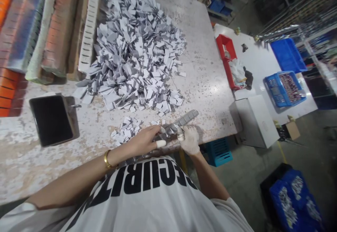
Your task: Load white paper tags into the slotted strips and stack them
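A long grey strip (186, 118) with cross slots lies slantwise near the table's front edge. My left hand (144, 140), with white covers on the thumb and a fingertip, grips its near end between thumb and fingers. On the strip's other side, my right hand (190, 140) wears a pale glove and is closed against it; what its fingers hold is hidden. Left of the strip is a small heap of white pieces (129, 128). Beyond it spreads a large pile of small flat white and grey pieces (137, 49).
Slotted long blocks, among them a white one (88, 30) and an orange one (7, 88), lie at the left. A black-screened tablet (52, 119) is nearer. Right of the table stand red bins (229, 73), a blue basket (271, 91) and a white box (259, 119).
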A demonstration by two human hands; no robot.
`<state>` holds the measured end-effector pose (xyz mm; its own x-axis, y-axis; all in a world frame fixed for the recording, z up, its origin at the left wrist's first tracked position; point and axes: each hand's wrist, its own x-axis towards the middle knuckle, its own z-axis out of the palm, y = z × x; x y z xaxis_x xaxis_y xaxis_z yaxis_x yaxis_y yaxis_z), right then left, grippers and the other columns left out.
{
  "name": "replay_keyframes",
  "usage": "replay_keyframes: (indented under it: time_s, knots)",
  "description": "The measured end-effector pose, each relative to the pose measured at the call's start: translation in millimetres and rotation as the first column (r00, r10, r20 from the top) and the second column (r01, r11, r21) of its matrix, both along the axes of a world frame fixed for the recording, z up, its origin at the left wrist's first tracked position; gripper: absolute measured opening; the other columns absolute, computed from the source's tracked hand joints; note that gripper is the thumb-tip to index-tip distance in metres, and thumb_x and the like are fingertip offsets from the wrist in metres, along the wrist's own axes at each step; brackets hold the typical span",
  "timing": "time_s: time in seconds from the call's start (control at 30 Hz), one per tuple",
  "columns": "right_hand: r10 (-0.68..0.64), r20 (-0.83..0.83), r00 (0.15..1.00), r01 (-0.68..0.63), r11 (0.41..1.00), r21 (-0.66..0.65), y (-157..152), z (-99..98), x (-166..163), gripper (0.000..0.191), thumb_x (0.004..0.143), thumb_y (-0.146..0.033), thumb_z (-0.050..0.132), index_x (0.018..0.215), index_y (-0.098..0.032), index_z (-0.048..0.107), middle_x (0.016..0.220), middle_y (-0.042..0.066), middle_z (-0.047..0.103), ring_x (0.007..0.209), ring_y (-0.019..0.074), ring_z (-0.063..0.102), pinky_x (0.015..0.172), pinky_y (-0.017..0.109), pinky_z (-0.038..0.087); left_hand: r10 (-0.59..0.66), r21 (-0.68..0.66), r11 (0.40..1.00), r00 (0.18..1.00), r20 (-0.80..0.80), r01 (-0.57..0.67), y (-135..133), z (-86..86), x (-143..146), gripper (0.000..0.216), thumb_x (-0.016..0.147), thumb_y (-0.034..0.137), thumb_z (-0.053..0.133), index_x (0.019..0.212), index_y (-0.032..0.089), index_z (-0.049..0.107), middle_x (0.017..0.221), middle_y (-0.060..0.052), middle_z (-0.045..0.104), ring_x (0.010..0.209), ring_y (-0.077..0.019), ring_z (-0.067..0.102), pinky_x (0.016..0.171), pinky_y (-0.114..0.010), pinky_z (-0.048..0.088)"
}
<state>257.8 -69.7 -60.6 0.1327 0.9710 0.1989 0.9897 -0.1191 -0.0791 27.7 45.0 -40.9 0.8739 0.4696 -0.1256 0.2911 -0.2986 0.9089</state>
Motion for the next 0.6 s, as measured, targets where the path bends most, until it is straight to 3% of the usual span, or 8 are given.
replay_keyframes:
  time_s: [0.17, 0.27, 0.47, 0.6]
  knots:
    - [-0.037, 0.03, 0.999, 0.038, 0.998, -0.048, -1, -1.0, 1, 0.036, 0.104, -0.032, 0.042, 0.077, -0.02, 0.063, 0.07, 0.007, 0.067, 0.072, 0.0219, 0.059, 0.074, 0.034, 0.036, 0.011, -0.011, 1.0, 1.0, -0.017, -0.011, 0, -2.9, 0, 0.029, 0.094, 0.049, 0.059, 0.1, 0.02, 0.059, 0.097, -0.009, 0.066, 0.086, -0.0242, 0.061, 0.073, -0.033, 0.044]
    - [-0.025, 0.091, 0.996, 0.039, 0.988, -0.15, 1, 5.2, 1, 0.037, 0.103, -0.033, 0.044, 0.075, -0.02, 0.063, 0.07, 0.007, 0.068, 0.073, 0.0212, 0.06, 0.075, 0.034, 0.035, 0.007, -0.03, 1.0, 1.0, -0.027, -0.007, 1, -5.6, 0, 0.032, 0.093, 0.05, 0.06, 0.101, 0.02, 0.06, 0.099, -0.01, 0.067, 0.088, -0.0249, 0.062, 0.074, -0.033, 0.045]
    - [0.082, 0.161, 0.984, -0.006, 0.906, -0.424, 19, 29.6, 6, 0.033, 0.101, -0.032, 0.046, 0.078, -0.02, 0.066, 0.071, 0.007, 0.071, 0.071, 0.0215, 0.064, 0.072, 0.034, 0.033, -0.014, -0.051, 0.999, 1.0, -0.028, 0.013, 1, -8.2, -1, 0.035, 0.094, 0.051, 0.059, 0.11, 0.019, 0.061, 0.11, -0.012, 0.068, 0.098, -0.0273, 0.062, 0.082, -0.036, 0.047]
    - [0.12, 0.146, 0.982, -0.036, 0.878, -0.477, 28, 29.7, 9, 0.033, 0.102, -0.034, 0.045, 0.082, -0.021, 0.068, 0.075, 0.008, 0.074, 0.074, 0.0222, 0.068, 0.072, 0.034, 0.034, -0.004, -0.033, 0.999, 1.0, -0.029, 0.003, 0, -6.2, -2, 0.034, 0.094, 0.052, 0.059, 0.102, 0.019, 0.06, 0.102, -0.01, 0.067, 0.091, -0.0259, 0.062, 0.076, -0.035, 0.047]
